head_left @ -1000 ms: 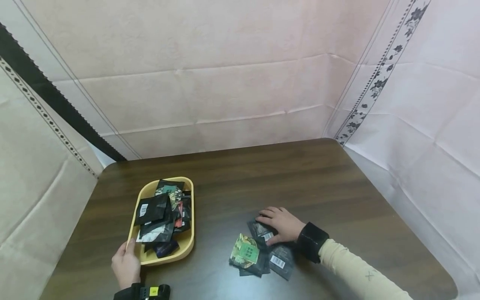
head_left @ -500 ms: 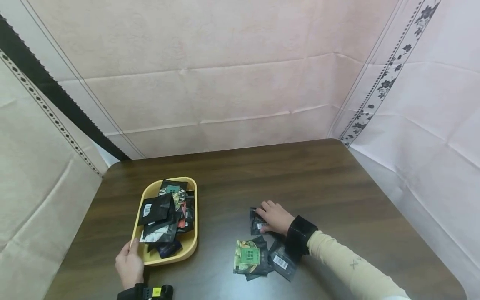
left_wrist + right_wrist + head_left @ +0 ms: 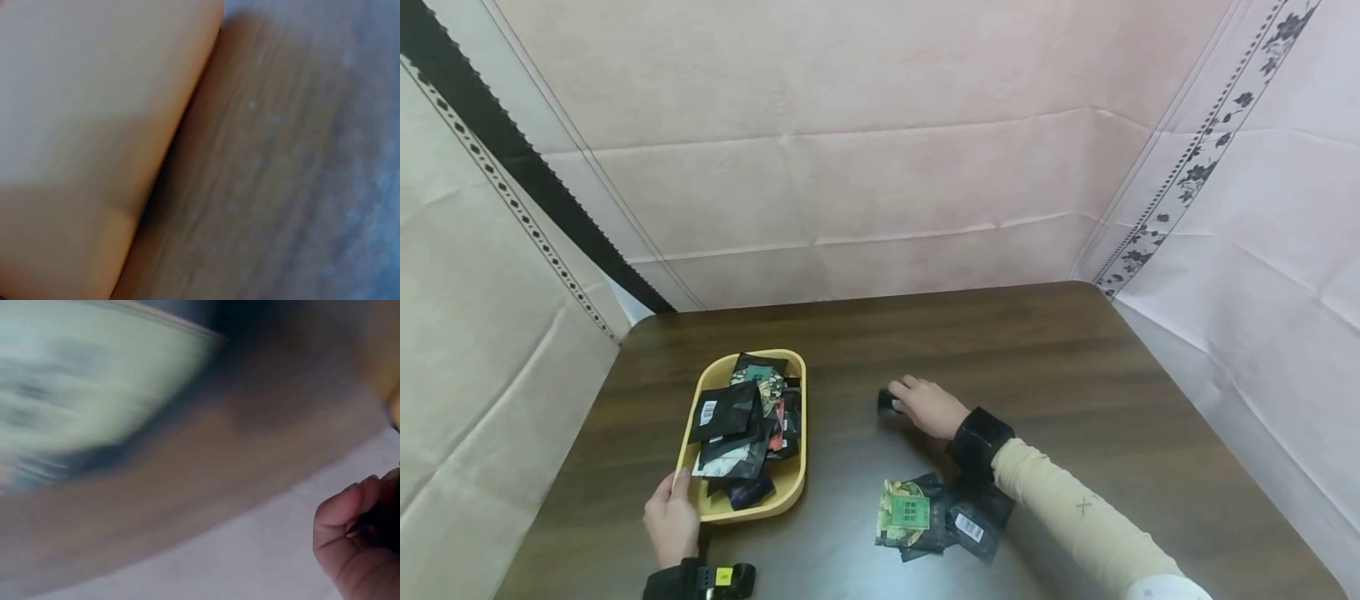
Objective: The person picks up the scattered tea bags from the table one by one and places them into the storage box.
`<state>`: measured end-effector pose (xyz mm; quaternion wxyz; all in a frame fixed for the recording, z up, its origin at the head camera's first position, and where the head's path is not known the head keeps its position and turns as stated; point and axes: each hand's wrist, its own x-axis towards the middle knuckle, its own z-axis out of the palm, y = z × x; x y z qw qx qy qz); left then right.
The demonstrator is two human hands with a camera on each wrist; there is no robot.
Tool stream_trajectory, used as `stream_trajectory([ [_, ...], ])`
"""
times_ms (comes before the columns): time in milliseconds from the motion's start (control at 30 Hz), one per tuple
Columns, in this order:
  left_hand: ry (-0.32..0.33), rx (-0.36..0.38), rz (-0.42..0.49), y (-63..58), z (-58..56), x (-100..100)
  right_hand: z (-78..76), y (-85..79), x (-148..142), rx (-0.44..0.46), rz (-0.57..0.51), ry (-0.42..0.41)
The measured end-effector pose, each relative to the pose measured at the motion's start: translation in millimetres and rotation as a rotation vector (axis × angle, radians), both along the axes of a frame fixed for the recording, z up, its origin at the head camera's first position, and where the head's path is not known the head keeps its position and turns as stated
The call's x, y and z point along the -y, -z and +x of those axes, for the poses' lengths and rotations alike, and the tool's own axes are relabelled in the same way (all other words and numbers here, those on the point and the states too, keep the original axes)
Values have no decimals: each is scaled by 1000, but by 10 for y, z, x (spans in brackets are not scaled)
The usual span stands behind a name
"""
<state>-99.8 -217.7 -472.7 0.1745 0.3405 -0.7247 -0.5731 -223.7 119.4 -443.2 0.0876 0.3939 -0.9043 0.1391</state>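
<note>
My left hand (image 3: pixel 672 521) grips the near left rim of a yellow plastic basket (image 3: pixel 796 483), its thumb over the edge. Several small black packets (image 3: pixel 726 412) lie heaped in the basket. To the right, my right hand (image 3: pixel 928 407) pinches a small black packet (image 3: pixel 887 402) just above the table, partly covered by the fingers. Curled fingers (image 3: pixel 340 519) around something dark show in the right wrist view. Nearer the front edge lie a packet with a green label (image 3: pixel 910 512) and a black packet with a barcode sticker (image 3: pixel 973 521), overlapping others.
The brown wooden table (image 3: pixel 850 333) has light cloth (image 3: pixel 865 192) hanging behind and beside it. A blurred pale green label (image 3: pixel 94 381) fills the right wrist view's upper left. The left wrist view shows a blurred pale surface beside wood.
My right hand has picked up a black packet from the pile and moved left and away from the front edge with it. The left hand stays on the basket; the head view has shifted slightly.
</note>
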Motion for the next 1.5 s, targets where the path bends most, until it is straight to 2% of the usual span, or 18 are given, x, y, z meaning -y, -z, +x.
stream_trajectory([
  [167,23,-8,-49,-12,6,19,-33,-434,555,-7,-39,-115],
  [333,22,-20,-65,-9,13,26,19,-766,1205,-6,9,-151],
  [500,30,-13,-54,0,19,8,106,-867,1680,-26,106,-141],
  [667,57,-3,-24,-3,11,-52,173,-815,1874,-69,178,-61],
  [833,50,-44,-53,-14,15,-58,188,-742,1936,-70,222,-3],
  [1033,20,-78,-41,-42,36,-19,196,-724,1924,-74,198,-23],
  [1300,18,-73,-39,-32,21,-16,219,-715,1565,-49,146,-29],
  [1500,5,-56,-12,-14,40,-10,182,-507,1065,1,121,29],
])
